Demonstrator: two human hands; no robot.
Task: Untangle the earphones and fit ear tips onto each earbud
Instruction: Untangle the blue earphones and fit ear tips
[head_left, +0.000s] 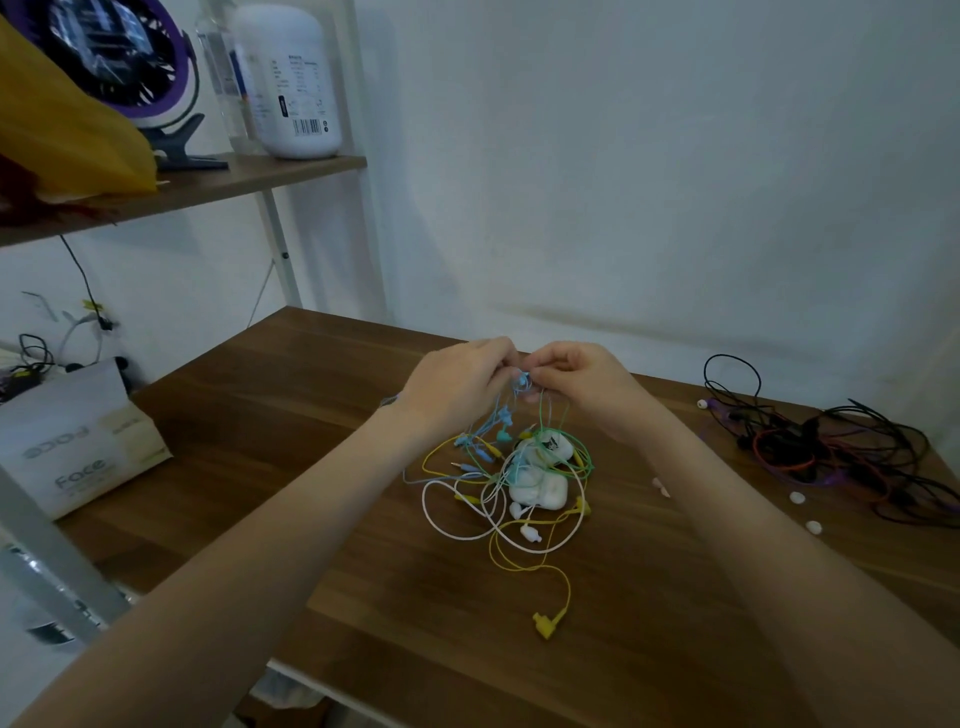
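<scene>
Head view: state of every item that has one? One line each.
left hand: raised, pinches the blue earphone.
right hand: raised, pinches the same earphone.
blue earphone: top lifted, cable runs down into the pile.
pastel pile: tangled, on the table.
yellow plug: lies free of the knot.
dark earphones: tangled heap, no hand on it.
loose ear tips: lying unfitted.

The earphone tangle (511, 480) lies central on the table (311, 415), cable heap (831, 452) rightward, tissue box (78, 447) leftward.
</scene>
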